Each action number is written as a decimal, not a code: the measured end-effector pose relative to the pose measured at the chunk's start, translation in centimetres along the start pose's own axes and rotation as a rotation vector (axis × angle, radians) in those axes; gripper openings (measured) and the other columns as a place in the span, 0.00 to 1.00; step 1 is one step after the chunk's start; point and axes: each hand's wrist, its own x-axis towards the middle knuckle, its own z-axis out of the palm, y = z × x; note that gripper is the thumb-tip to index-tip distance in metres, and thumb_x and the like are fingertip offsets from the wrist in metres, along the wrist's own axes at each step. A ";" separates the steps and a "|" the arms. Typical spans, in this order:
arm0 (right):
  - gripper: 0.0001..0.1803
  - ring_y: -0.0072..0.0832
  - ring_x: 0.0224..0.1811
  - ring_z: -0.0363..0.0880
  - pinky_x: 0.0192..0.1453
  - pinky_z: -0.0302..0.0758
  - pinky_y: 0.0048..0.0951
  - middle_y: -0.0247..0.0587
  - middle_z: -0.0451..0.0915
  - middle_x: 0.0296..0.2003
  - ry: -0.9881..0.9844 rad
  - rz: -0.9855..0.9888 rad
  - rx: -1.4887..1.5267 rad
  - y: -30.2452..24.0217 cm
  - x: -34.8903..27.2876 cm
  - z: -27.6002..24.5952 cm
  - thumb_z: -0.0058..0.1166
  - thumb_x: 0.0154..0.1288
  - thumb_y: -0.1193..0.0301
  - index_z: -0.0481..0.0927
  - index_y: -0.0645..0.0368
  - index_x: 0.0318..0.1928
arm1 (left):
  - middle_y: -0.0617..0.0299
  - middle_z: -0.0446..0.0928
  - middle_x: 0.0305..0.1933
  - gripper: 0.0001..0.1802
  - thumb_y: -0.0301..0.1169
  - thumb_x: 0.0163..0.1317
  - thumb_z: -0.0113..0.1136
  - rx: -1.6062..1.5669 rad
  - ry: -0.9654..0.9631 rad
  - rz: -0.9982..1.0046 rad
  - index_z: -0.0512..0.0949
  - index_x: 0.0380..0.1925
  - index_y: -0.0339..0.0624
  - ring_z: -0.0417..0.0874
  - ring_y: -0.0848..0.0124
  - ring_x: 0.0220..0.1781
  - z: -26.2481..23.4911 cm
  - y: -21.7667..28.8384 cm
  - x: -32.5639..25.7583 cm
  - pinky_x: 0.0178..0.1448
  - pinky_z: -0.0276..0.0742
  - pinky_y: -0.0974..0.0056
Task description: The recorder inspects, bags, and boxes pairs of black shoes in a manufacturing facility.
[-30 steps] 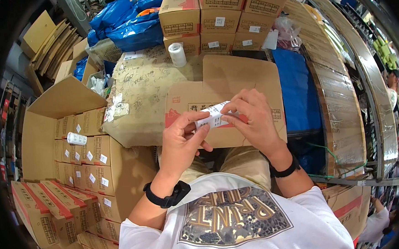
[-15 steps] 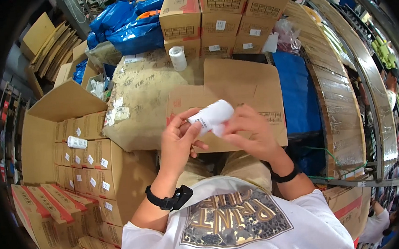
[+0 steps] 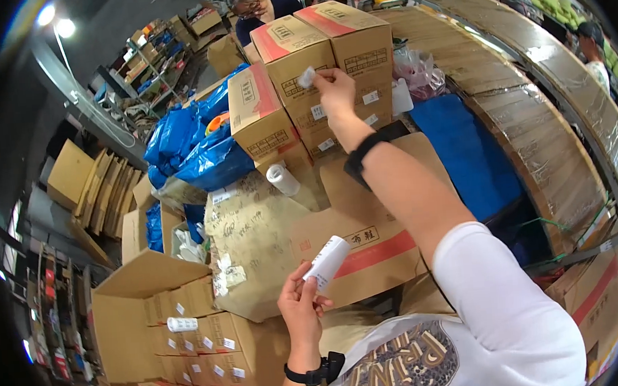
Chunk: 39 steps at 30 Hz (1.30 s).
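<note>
My left hand (image 3: 302, 308) is closed around a roll of white labels (image 3: 331, 259), held over a flat carton with a red stripe. My right hand (image 3: 336, 92) reaches far forward, pinching a small white label (image 3: 307, 77) between thumb and fingers. The label is against or just in front of the printed side of an upper brown box (image 3: 288, 58) in the stack; whether it touches cannot be told. Several lower boxes in that stack bear white labels on their sides.
Another label roll (image 3: 284, 181) stands on the worn work surface (image 3: 255, 232). A third roll (image 3: 182, 324) rests on labelled boxes inside an open carton (image 3: 114, 339) at left. Blue plastic bags (image 3: 178, 141) lie left of the stack. Behind it is a person (image 3: 280, 5).
My right hand has left the roll and moved forward to the stacked boxes with a label. My left hand still holds the roll, now lower. The view has shifted, and a person shows behind the stack.
</note>
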 end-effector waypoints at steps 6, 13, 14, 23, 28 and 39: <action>0.17 0.33 0.34 0.80 0.39 0.75 0.37 0.44 0.80 0.32 0.115 0.128 -0.289 0.2 -4.0 1.8 0.62 0.66 0.63 0.75 0.64 0.43 | 0.58 0.82 0.38 0.17 0.28 0.69 0.57 -0.025 0.114 0.014 0.76 0.56 0.35 0.78 0.80 0.16 -2.7 0.0 -0.6 0.14 0.60 0.80; 0.11 0.20 0.28 0.71 0.32 0.70 0.26 0.33 0.77 0.30 -0.224 -0.041 0.086 0.6 -7.1 -1.4 0.53 0.72 0.67 0.78 0.63 0.44 | 0.60 0.82 0.35 0.16 0.28 0.69 0.57 -0.025 0.102 -0.008 0.76 0.55 0.36 0.76 0.82 0.16 -1.8 0.4 -0.3 0.14 0.60 0.81; 0.10 0.20 0.29 0.71 0.33 0.70 0.27 0.33 0.78 0.30 -0.402 -0.114 0.044 0.4 -10.1 -2.4 0.54 0.71 0.68 0.79 0.62 0.43 | 0.61 0.82 0.34 0.16 0.28 0.69 0.57 -0.036 0.121 0.021 0.76 0.55 0.36 0.75 0.82 0.15 -2.1 0.2 -0.2 0.15 0.59 0.81; 0.13 0.19 0.32 0.65 0.37 0.66 0.25 0.28 0.67 0.31 -0.962 0.154 -0.181 -4.1 -22.1 -12.4 0.67 0.61 0.65 0.83 0.58 0.43 | 0.64 0.78 0.30 0.16 0.30 0.69 0.57 -0.119 0.132 0.166 0.77 0.55 0.37 0.73 0.83 0.13 -0.6 0.2 0.7 0.14 0.57 0.80; 0.16 0.24 0.30 0.67 0.35 0.66 0.27 0.33 0.66 0.30 -0.873 -0.160 -0.236 -3.7 -20.1 -11.9 0.69 0.58 0.64 0.82 0.58 0.43 | 0.52 0.80 0.54 0.25 0.34 0.72 0.55 -0.114 0.016 0.176 0.66 0.66 0.41 0.78 0.81 0.21 -0.4 0.6 0.9 0.21 0.68 0.79; 0.11 0.46 0.45 0.80 0.46 0.78 0.47 0.40 0.77 0.46 -0.865 -0.653 -1.055 7.9 -4.4 -6.8 0.59 0.63 0.66 0.81 0.52 0.46 | 0.52 0.73 0.66 0.28 0.33 0.72 0.54 -0.013 0.029 0.059 0.62 0.70 0.44 0.85 0.75 0.34 -1.7 -0.8 1.5 0.32 0.76 0.77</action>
